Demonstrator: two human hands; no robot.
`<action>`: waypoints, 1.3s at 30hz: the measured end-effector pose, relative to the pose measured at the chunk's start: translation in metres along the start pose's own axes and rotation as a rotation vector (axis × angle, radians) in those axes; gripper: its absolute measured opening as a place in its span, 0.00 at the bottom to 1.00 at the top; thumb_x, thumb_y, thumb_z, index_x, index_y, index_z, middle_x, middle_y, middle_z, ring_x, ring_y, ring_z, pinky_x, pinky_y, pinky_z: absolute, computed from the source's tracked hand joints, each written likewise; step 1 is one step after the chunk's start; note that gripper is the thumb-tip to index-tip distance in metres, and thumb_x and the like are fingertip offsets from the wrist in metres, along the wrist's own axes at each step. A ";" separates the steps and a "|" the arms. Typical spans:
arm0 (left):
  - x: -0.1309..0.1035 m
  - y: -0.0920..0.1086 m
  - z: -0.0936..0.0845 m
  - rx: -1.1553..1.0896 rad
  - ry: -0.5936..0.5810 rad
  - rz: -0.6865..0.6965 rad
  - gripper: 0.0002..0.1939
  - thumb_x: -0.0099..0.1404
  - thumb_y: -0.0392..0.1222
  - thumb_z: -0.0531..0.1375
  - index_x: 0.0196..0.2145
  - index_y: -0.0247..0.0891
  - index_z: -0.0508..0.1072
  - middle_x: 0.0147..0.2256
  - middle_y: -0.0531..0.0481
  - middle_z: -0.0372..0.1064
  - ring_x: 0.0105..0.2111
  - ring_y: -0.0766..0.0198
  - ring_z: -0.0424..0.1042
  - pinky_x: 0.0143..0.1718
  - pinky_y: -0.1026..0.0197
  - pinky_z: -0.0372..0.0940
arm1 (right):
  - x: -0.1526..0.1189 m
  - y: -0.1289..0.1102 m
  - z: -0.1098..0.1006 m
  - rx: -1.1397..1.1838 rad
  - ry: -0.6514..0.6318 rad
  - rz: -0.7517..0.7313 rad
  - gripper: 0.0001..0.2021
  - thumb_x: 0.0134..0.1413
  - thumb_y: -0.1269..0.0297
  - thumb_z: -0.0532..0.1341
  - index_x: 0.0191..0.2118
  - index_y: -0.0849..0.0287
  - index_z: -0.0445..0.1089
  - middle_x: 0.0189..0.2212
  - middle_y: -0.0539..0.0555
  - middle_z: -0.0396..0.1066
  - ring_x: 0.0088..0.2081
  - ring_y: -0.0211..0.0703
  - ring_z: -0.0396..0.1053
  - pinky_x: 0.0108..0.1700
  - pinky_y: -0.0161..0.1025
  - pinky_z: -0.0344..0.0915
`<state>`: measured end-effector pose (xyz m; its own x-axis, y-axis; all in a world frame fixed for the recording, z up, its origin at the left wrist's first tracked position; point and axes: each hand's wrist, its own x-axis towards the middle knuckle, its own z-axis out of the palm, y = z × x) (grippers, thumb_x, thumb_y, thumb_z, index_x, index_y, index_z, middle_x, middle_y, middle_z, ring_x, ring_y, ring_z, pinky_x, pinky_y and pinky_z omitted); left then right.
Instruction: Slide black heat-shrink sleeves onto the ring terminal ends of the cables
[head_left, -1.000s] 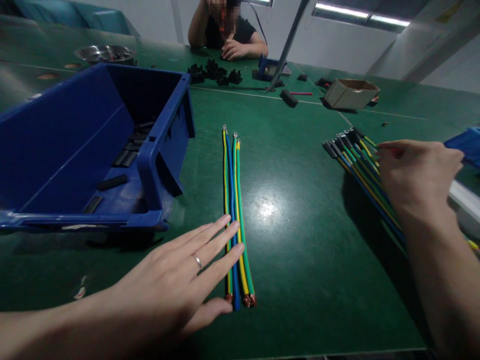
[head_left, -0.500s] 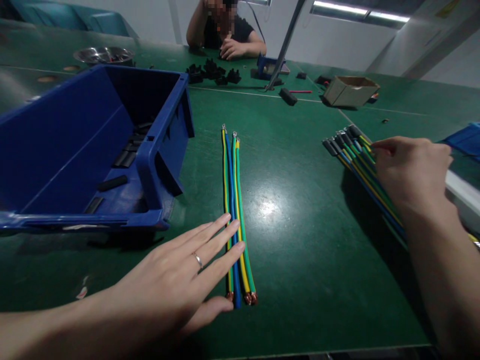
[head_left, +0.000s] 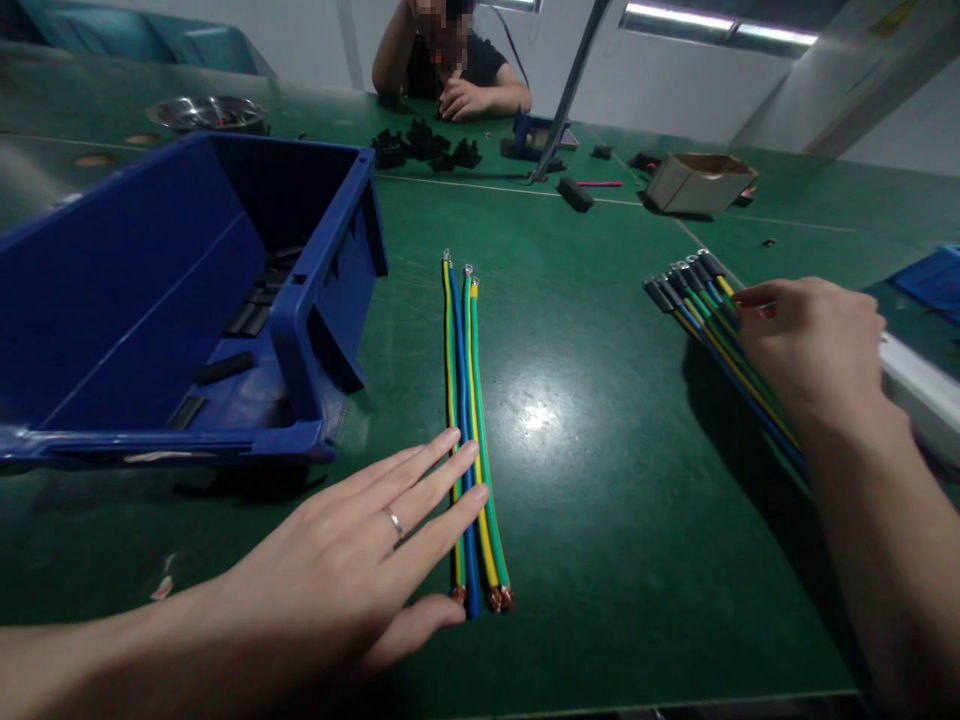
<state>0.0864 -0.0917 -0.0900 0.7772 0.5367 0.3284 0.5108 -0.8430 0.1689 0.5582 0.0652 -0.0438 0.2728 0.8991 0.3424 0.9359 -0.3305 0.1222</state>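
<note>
Several green-yellow and blue wires (head_left: 481, 400) lie side by side on the green table (head_left: 585, 480), metal terminals at the far ends and bare copper at most near ends. Across their lower part rests my left hand (head_left: 375, 540), fingers spread flat. On the right, my right hand (head_left: 814, 350) is closed at a bundle of similar wires (head_left: 712, 315) with black sleeves on their far ends. Its thumb and fingertips meet on the right side of the bundle; what exactly they pinch is partly hidden.
A blue bin (head_left: 300, 350) with black tubes stands at the left. Across the table sit a person (head_left: 480, 95), black parts (head_left: 427, 145), a metal bowl (head_left: 206, 112) and a small box (head_left: 701, 185). A white object (head_left: 919, 390) lies beside my right wrist.
My right hand has shifted slightly left along the sleeved bundle, still closed. My left hand and the wires beneath it have stayed in place.
</note>
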 end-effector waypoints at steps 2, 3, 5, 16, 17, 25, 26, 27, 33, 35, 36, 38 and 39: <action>0.000 0.001 0.000 -0.001 0.002 -0.003 0.29 0.79 0.45 0.61 0.73 0.34 0.64 0.77 0.35 0.59 0.80 0.51 0.50 0.76 0.48 0.62 | -0.004 -0.003 -0.002 0.013 0.011 0.002 0.14 0.73 0.56 0.69 0.55 0.59 0.77 0.54 0.57 0.79 0.52 0.51 0.79 0.55 0.55 0.78; 0.000 0.002 -0.001 -0.006 -0.005 -0.007 0.30 0.79 0.44 0.61 0.73 0.34 0.64 0.77 0.35 0.58 0.80 0.50 0.50 0.76 0.47 0.62 | -0.006 -0.005 -0.003 0.026 0.028 -0.001 0.14 0.73 0.56 0.69 0.55 0.59 0.77 0.54 0.57 0.79 0.53 0.51 0.79 0.56 0.56 0.77; 0.000 0.004 -0.005 -0.024 -0.038 -0.018 0.31 0.79 0.44 0.61 0.74 0.34 0.63 0.78 0.36 0.56 0.80 0.49 0.50 0.77 0.47 0.61 | -0.010 -0.009 -0.006 0.067 0.081 -0.012 0.14 0.72 0.57 0.69 0.55 0.59 0.77 0.54 0.57 0.79 0.54 0.52 0.79 0.57 0.57 0.77; 0.011 0.005 -0.028 -0.035 -0.196 -0.073 0.50 0.79 0.61 0.59 0.80 0.22 0.44 0.79 0.23 0.42 0.79 0.35 0.47 0.75 0.39 0.63 | -0.080 -0.102 -0.068 0.630 0.048 -0.923 0.35 0.72 0.31 0.58 0.66 0.54 0.76 0.63 0.61 0.79 0.61 0.56 0.79 0.62 0.51 0.76; 0.011 0.005 -0.027 -0.042 -0.201 -0.074 0.50 0.79 0.62 0.59 0.79 0.21 0.45 0.79 0.22 0.44 0.79 0.35 0.47 0.76 0.39 0.62 | -0.094 -0.112 -0.071 0.654 -0.012 -1.019 0.39 0.69 0.27 0.59 0.69 0.53 0.73 0.66 0.59 0.77 0.63 0.53 0.78 0.62 0.47 0.76; 0.020 0.007 -0.034 -0.068 -0.264 -0.112 0.43 0.83 0.62 0.52 0.73 0.16 0.63 0.73 0.18 0.58 0.74 0.33 0.63 0.73 0.40 0.66 | -0.161 -0.144 -0.064 0.689 -0.282 -1.327 0.68 0.56 0.21 0.64 0.82 0.74 0.45 0.81 0.74 0.39 0.82 0.59 0.36 0.77 0.54 0.54; 0.022 0.007 -0.036 -0.087 -0.267 -0.118 0.42 0.83 0.62 0.52 0.73 0.17 0.64 0.73 0.19 0.59 0.74 0.33 0.63 0.73 0.40 0.66 | -0.161 -0.144 -0.063 0.683 -0.279 -1.325 0.68 0.56 0.22 0.65 0.82 0.73 0.45 0.81 0.73 0.40 0.82 0.59 0.36 0.77 0.53 0.54; 0.023 0.007 -0.037 -0.098 -0.268 -0.127 0.41 0.83 0.61 0.52 0.73 0.17 0.65 0.73 0.19 0.59 0.74 0.34 0.63 0.74 0.40 0.65 | -0.161 -0.144 -0.062 0.680 -0.273 -1.329 0.68 0.56 0.22 0.65 0.82 0.73 0.45 0.81 0.74 0.40 0.82 0.59 0.36 0.76 0.54 0.54; 0.026 0.007 -0.037 -0.090 -0.216 -0.101 0.40 0.84 0.60 0.51 0.71 0.16 0.66 0.72 0.21 0.62 0.74 0.39 0.64 0.74 0.46 0.65 | -0.164 -0.148 -0.064 0.695 -0.264 -1.318 0.66 0.57 0.29 0.71 0.82 0.73 0.45 0.80 0.75 0.38 0.81 0.64 0.38 0.75 0.55 0.59; 0.025 0.007 -0.037 -0.083 -0.201 -0.092 0.38 0.84 0.59 0.50 0.70 0.17 0.66 0.71 0.21 0.63 0.73 0.38 0.65 0.73 0.45 0.66 | -0.166 -0.149 -0.067 0.696 -0.248 -1.311 0.63 0.56 0.33 0.73 0.81 0.75 0.50 0.79 0.76 0.41 0.80 0.63 0.40 0.74 0.54 0.60; 0.025 0.007 -0.037 -0.080 -0.188 -0.090 0.38 0.85 0.58 0.50 0.70 0.17 0.66 0.71 0.21 0.64 0.73 0.39 0.65 0.73 0.45 0.66 | -0.167 -0.150 -0.068 0.699 -0.235 -1.304 0.62 0.56 0.35 0.73 0.80 0.77 0.52 0.79 0.76 0.43 0.80 0.63 0.42 0.73 0.53 0.60; 0.025 0.007 -0.038 -0.082 -0.161 -0.077 0.36 0.85 0.56 0.50 0.70 0.16 0.65 0.71 0.20 0.64 0.74 0.40 0.63 0.74 0.45 0.65 | -0.167 -0.152 -0.070 0.714 -0.202 -1.288 0.59 0.56 0.38 0.73 0.78 0.78 0.55 0.77 0.77 0.49 0.79 0.63 0.45 0.73 0.53 0.61; 0.024 0.007 -0.038 -0.082 -0.156 -0.070 0.35 0.85 0.55 0.49 0.70 0.16 0.64 0.71 0.19 0.63 0.75 0.41 0.61 0.75 0.46 0.64 | -0.167 -0.153 -0.070 0.722 -0.186 -1.285 0.58 0.56 0.39 0.73 0.78 0.79 0.56 0.76 0.78 0.51 0.79 0.63 0.47 0.72 0.54 0.61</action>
<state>0.0948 -0.0858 -0.0455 0.7920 0.5876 0.1661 0.5386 -0.8004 0.2632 0.3536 -0.0548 -0.0541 -0.8343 0.4995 0.2332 0.4433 0.8594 -0.2548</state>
